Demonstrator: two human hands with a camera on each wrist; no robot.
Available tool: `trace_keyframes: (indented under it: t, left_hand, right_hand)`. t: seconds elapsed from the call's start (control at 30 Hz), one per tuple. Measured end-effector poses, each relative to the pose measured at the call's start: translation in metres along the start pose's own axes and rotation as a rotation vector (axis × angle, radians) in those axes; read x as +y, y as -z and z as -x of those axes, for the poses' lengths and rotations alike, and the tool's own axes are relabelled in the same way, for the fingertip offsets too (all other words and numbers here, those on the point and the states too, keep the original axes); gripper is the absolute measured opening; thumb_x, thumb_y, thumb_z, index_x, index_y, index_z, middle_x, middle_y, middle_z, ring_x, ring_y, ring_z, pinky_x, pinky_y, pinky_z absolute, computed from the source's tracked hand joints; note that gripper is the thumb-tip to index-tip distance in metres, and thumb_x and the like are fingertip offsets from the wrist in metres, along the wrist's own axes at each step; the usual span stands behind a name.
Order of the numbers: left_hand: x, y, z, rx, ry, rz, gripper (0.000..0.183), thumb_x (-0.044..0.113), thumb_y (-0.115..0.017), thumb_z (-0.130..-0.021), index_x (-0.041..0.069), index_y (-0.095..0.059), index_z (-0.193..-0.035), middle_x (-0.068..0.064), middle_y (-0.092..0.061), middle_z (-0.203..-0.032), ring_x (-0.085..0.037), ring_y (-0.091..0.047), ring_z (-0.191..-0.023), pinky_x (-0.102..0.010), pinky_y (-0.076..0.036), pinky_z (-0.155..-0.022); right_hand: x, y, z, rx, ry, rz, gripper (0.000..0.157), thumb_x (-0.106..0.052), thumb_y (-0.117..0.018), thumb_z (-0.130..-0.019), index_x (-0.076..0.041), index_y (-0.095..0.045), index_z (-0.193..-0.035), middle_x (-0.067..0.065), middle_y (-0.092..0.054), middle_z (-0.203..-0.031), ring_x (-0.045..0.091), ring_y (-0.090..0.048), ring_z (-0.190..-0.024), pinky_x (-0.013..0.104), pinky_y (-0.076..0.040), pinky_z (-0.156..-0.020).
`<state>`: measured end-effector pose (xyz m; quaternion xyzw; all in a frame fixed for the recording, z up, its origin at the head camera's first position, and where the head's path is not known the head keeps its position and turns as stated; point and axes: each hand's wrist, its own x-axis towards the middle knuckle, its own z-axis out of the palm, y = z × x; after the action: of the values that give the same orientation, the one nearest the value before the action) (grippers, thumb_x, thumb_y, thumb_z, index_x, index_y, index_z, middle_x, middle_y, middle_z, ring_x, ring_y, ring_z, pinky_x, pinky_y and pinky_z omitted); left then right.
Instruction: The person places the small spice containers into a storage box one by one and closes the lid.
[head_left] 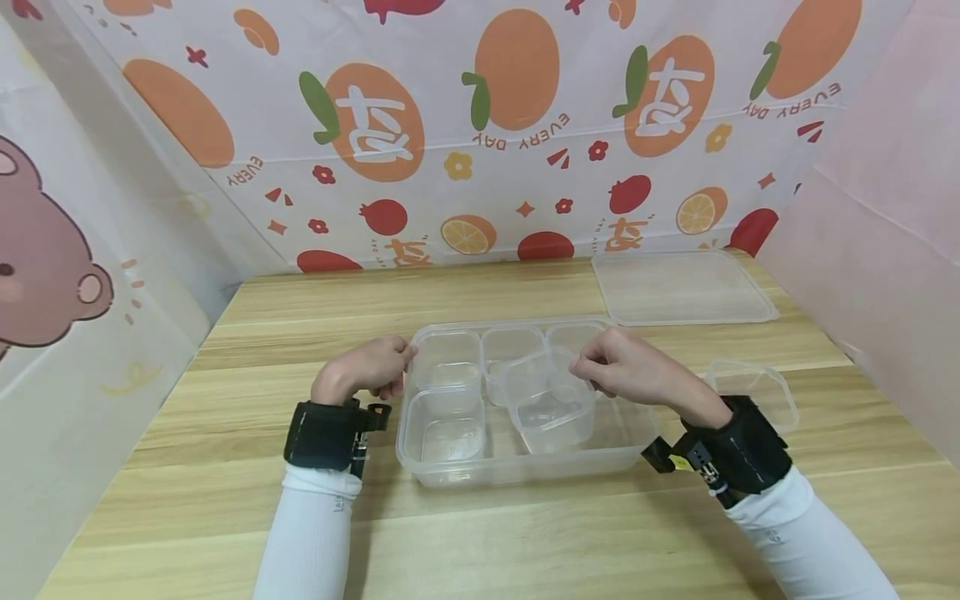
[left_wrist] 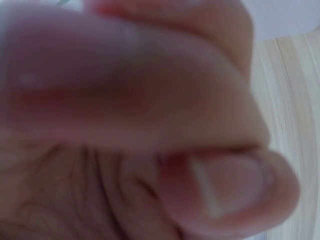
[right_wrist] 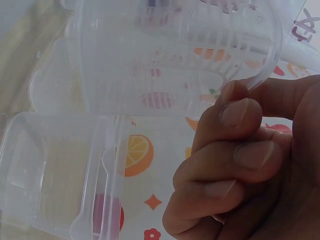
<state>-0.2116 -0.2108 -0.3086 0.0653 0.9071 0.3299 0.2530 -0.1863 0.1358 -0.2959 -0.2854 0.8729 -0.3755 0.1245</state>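
A large clear plastic storage box (head_left: pixel 517 471) lies across the middle of the table. Several small clear containers (head_left: pixel 447 425) sit inside it, along the back and at the front left. My left hand (head_left: pixel 367 367) holds the box's left rim, its fingers curled at the edge. Close up in the left wrist view, the thumb (left_wrist: pixel 235 185) lies against a bent finger. Between thumb and index finger my right hand (head_left: pixel 626 371) pinches another small clear container (head_left: pixel 551 412) by its rim. That container is tilted over the box's middle, overlapping the back row in the head view.
A large clear lid (head_left: pixel 686 287) lies flat at the table's back right. Beside my right wrist is a small clear lid (head_left: pixel 757 392), partly hidden by the forearm. A fruit-print cloth (head_left: pixel 517 192) hangs behind the wooden table (head_left: pixel 465 550).
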Motion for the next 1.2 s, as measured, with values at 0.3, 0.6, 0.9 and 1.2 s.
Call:
trace_keyframes:
  t: [0.3,0.6,0.9,1.2]
  left_hand:
    - [-0.002,-0.002,0.000,0.010,-0.001,-0.006,0.032,0.015,-0.031,-0.112,0.000,-0.050,-0.093,-0.005,-0.052,-0.065,-0.014,-0.049,-0.056,-0.028,-0.041,-0.057]
    - [-0.004,-0.007,0.002,0.025,-0.004,-0.007,0.031,0.017,-0.031,-0.112,0.000,-0.051,-0.095,-0.005,-0.053,-0.066,-0.015,-0.049,-0.056,-0.028,-0.041,-0.057]
    - [-0.004,-0.008,0.003,0.029,-0.011,-0.019,0.031,0.016,-0.031,-0.112,0.000,-0.051,-0.095,-0.006,-0.053,-0.066,-0.015,-0.049,-0.056,-0.028,-0.041,-0.057]
    - [-0.005,-0.007,0.002,0.022,-0.006,-0.022,0.032,0.016,-0.031,-0.112,-0.001,-0.052,-0.096,-0.005,-0.052,-0.065,-0.015,-0.049,-0.056,-0.028,-0.040,-0.057]
  right_hand:
    - [0.000,-0.004,-0.004,-0.040,0.029,0.022,0.038,-0.005,-0.054,-0.096,-0.008,-0.055,-0.059,-0.009,-0.039,-0.051,0.008,-0.032,-0.046,0.023,-0.024,-0.047]
    - [-0.002,-0.013,-0.011,-0.094,0.057,0.066,0.039,-0.004,-0.054,-0.094,-0.011,-0.058,-0.056,-0.010,-0.040,-0.048,0.007,-0.031,-0.045,0.023,-0.024,-0.049]
    - [-0.009,-0.019,-0.016,-0.158,0.025,0.096,0.039,-0.004,-0.055,-0.094,-0.012,-0.058,-0.057,-0.010,-0.038,-0.048,0.007,-0.030,-0.045,0.023,-0.024,-0.050]
    - [-0.011,-0.021,-0.019,-0.202,-0.005,0.124,0.037,-0.005,-0.053,-0.094,-0.006,-0.059,-0.057,-0.010,-0.037,-0.046,0.006,-0.030,-0.044,0.023,-0.023,-0.049]
